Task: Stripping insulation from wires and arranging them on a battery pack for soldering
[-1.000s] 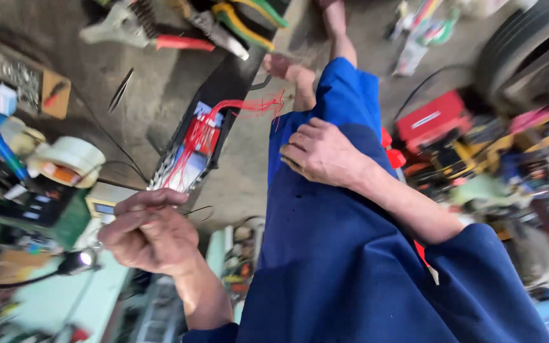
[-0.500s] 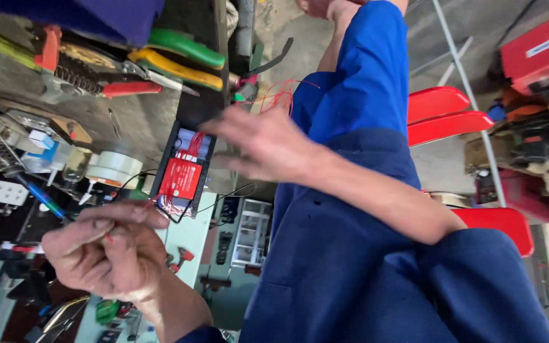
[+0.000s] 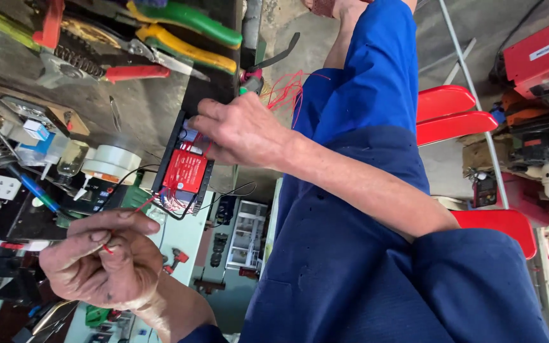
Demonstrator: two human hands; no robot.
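Blue work trousers, bare forearms.
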